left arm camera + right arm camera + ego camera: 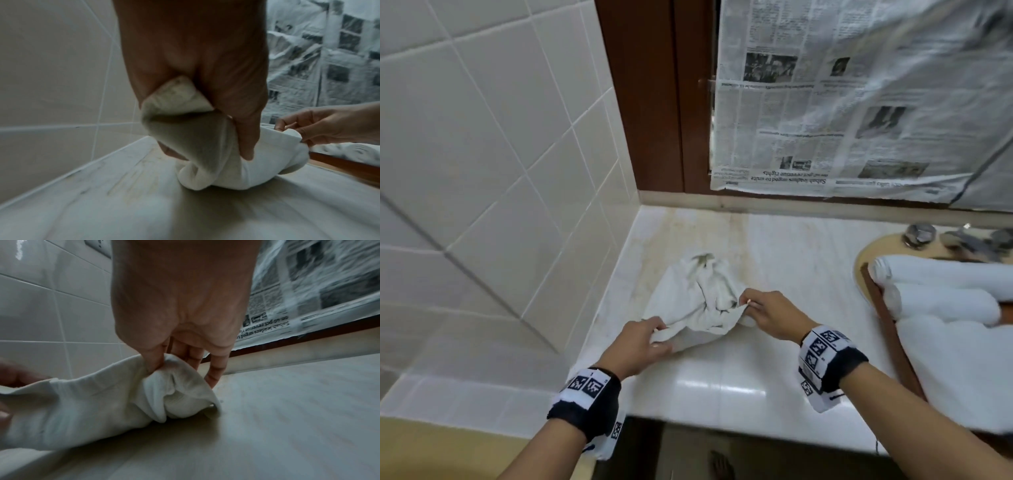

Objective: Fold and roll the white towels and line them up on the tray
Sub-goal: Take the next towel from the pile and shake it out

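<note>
A crumpled white towel lies on the pale marble counter near the tiled corner. My left hand grips its near left corner, the cloth bunched between thumb and fingers. My right hand pinches the towel's right edge between thumb and forefinger, the other fingers hanging straighter. The stretch of towel between both hands is lifted slightly off the counter. At the right, rolled white towels lie side by side on a brown wooden tray.
A tiled wall closes the left side. Newspaper covers the mirror behind the counter. A tap and sink rim sit behind the tray. The counter's front edge runs just below my wrists.
</note>
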`<act>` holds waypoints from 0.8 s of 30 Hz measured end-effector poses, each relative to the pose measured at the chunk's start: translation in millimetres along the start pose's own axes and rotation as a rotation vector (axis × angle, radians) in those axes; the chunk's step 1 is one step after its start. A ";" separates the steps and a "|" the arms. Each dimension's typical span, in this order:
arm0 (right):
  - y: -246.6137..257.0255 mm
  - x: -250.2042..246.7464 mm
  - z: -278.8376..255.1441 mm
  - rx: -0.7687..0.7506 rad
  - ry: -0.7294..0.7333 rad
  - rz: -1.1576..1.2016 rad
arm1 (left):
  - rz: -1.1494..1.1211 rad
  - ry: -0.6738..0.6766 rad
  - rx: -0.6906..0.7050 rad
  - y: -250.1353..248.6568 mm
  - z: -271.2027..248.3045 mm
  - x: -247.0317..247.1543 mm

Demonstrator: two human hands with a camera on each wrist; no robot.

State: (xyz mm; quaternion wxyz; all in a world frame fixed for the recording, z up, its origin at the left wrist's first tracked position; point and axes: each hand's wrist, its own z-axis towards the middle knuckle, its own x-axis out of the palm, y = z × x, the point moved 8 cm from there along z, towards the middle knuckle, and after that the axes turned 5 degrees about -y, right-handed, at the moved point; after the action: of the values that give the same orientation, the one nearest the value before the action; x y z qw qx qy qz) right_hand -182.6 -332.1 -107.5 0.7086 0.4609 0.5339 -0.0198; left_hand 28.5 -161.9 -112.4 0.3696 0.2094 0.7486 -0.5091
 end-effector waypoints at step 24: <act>81.9 -107.9 -256.6 0.040 -0.060 0.015 | 0.093 -0.160 0.377 -146.0 -175.6 -42.8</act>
State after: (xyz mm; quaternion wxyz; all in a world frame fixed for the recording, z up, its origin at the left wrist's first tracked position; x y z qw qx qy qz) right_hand -375.8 -162.0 26.7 0.7150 0.4782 0.5085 -0.0390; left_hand -104.6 -55.6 45.7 0.4052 0.2679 0.5979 -0.6376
